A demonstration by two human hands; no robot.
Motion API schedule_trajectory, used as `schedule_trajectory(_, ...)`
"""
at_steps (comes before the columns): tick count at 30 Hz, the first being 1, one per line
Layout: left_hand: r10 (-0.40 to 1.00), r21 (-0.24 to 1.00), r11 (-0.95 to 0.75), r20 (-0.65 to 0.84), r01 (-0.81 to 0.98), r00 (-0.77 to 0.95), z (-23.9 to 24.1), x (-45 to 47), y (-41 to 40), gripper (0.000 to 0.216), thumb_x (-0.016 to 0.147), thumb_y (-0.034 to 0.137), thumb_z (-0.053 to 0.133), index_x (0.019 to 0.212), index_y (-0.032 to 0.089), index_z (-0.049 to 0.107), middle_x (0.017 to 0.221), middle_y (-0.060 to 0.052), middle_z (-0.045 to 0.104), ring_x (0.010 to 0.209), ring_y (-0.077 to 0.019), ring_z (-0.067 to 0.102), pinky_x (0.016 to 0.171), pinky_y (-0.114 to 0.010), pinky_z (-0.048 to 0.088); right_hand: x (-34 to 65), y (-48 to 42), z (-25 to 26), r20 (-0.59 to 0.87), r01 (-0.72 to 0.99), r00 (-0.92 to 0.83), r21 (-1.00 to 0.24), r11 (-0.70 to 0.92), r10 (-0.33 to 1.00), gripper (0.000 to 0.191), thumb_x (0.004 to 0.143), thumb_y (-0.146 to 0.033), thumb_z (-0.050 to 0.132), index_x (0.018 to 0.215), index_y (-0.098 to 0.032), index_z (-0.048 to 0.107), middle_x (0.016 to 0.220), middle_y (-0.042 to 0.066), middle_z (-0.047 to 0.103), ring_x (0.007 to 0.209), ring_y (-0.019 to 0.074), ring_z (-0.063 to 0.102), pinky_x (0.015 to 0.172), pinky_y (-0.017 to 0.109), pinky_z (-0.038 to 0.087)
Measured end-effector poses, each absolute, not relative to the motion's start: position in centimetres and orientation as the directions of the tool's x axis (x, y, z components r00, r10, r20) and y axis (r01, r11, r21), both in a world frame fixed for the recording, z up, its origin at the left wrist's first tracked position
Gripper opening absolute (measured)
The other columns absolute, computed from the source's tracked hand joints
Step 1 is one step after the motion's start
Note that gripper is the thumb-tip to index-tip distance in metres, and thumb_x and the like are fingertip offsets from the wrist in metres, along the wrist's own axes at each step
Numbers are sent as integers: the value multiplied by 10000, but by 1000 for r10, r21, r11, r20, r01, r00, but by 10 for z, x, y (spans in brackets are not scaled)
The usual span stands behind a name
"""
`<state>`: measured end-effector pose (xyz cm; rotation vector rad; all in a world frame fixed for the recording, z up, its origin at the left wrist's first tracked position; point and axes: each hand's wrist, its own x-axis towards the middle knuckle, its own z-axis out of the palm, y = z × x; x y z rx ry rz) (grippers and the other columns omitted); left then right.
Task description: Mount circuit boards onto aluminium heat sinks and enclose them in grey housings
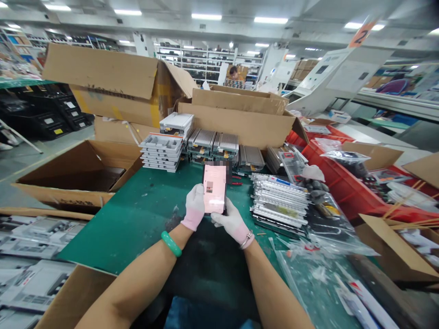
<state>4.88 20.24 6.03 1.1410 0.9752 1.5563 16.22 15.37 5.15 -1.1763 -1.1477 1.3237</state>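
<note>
A smartphone (215,189) with a lit, pinkish screen is held upright over the green work table (144,205). My left hand (195,206), in a white glove with a pink cuff, grips the phone's left edge. At the lower right corner my gloved right hand (231,220) holds it too, with the thumb across the bottom. Behind the phone stand ribbed metal parts (224,145) in stacks. To the right lies a pile of long silver metal pieces (279,201). Part of the area beside the phone's top is blurred.
Grey trays (161,151) are stacked at the table's back left. An open cardboard box (78,173) stands at the left, a larger carton (236,123) behind. Red bins (343,183) and clear plastic bags (339,228) crowd the right. A person (233,73) is far back.
</note>
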Motion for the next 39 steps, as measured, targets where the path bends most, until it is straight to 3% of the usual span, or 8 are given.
schedule_trajectory(17,968,939,-246,223,-239,-117,61,51,202,479,777,616,579,612,187,446,558,41,458,519,-97,404,480,-205,380,166,156,50,-110,-97,-66,-989,-116,992,593,573,-250,650,1132,-212,453,773,-40,619,566,123,614,494,258,509)
schedule_trajectory(25,966,940,-252,231,-228,-115,62,50,201,478,785,606,576,602,185,441,552,44,452,517,-96,400,485,-205,386,166,157,47,-112,-129,-70,-984,-120,991,648,558,-317,682,1152,-214,446,779,-31,620,551,117,608,483,240,495)
schedule_trajectory(34,971,945,-230,208,-233,-118,57,50,204,464,783,603,573,618,190,440,586,30,504,540,-108,453,501,-213,417,171,165,36,-194,-325,-140,-917,-230,971,628,605,-482,618,1160,-246,441,836,20,665,478,132,616,411,236,467)
schedule_trajectory(39,972,946,-227,203,-233,-121,56,50,205,450,791,591,569,629,185,461,590,28,519,545,-111,471,512,-214,435,171,162,41,-168,-286,-124,-937,-198,978,608,582,-373,652,1147,-243,466,914,18,672,506,110,624,447,229,497)
